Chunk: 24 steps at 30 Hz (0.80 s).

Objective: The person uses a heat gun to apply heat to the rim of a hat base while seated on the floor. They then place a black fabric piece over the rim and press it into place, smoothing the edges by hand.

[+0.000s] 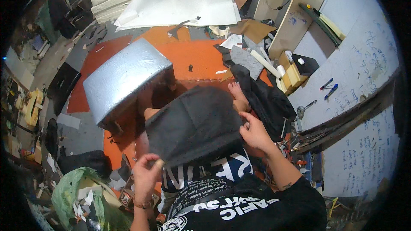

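Observation:
A dark grey-black piece of cloth (195, 124) lies spread over my lap, with a faint crease down its middle. My left hand (147, 172) pinches the cloth's near left corner between thumb and fingers. At the right edge, my right hand (254, 131) is closed on the cloth, its index finger along the border. Beyond my left knee stands a box-shaped piece with a shiny silver cover (128, 79); its underside is mostly hidden.
Orange mats (190, 57) cover the floor ahead, with scraps around. White sheet material (180, 6) lies at the back. A green bag of offcuts (81, 192) is at the near left. Black fabric (265, 98) and a marked white panel (351, 85) are to the right.

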Tool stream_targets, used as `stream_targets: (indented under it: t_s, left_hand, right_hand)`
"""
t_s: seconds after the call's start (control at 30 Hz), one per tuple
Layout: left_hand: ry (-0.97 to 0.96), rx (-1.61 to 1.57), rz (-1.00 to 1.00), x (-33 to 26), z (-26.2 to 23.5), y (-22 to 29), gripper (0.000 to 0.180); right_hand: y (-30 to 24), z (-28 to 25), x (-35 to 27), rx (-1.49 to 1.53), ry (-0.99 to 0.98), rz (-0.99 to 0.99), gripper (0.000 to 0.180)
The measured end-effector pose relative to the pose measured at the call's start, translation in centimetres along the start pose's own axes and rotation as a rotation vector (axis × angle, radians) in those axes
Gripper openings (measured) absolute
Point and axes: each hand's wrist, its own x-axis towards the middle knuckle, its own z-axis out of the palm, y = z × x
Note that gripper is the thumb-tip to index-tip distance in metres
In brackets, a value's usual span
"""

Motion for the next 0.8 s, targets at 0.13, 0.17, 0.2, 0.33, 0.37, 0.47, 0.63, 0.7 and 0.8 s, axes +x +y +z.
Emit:
stream_targets:
  t_s: [0.13, 0.17, 0.2, 0.33, 0.37, 0.47, 0.63, 0.7, 0.8]
  left_hand:
    - [-0.146, 0.027, -0.189, -2.4, -0.9, -3.7, 0.044]
    - [-0.164, 0.004, -0.187, -2.5, -1.2, -4.5, 0.048]
    - [-0.076, -0.15, -0.247, -1.4, -1.5, -5.1, 0.061]
    - [0.114, -0.37, -0.152, 4.5, -1.7, -6.2, 0.071]
    - [0.148, -0.38, -0.157, 5.8, -1.3, -6.1, 0.072]
    - [0.162, 0.048, 0.394, 8.9, 1.1, -4.8, 0.064]
    - [0.214, -0.02, 0.125, 8.8, 2.1, -1.4, 0.039]
    - [0.247, -0.103, 0.156, 7.5, 2.1, -1.4, 0.038]
    - [0.193, -0.303, 0.137, 4.5, 2.4, -3.2, 0.049]
  right_hand:
    - [2.1, -1.0, -1.4, 0.153, -0.187, 0.108, 0.064]
    - [2.6, -1.1, -1.4, 0.284, -0.183, 0.098, 0.067]
    - [3.1, -1.2, -1.4, 0.44, -0.186, 0.089, 0.071]
    - [4.2, -0.8, -1.4, 0.577, -0.267, 0.208, 0.071]
    - [4.2, -0.4, -1.4, 0.559, -0.264, 0.215, 0.067]
    - [3.7, 0.2, -1.5, 0.676, -0.219, 0.068, 0.064]
    - [2.7, -0.3, -1.6, 0.688, -0.128, -0.118, 0.065]
    - [2.9, -1.1, -1.9, 0.614, -0.151, -0.089, 0.067]
    - [3.6, -2.1, -2.4, 0.504, -0.253, 0.012, 0.071]
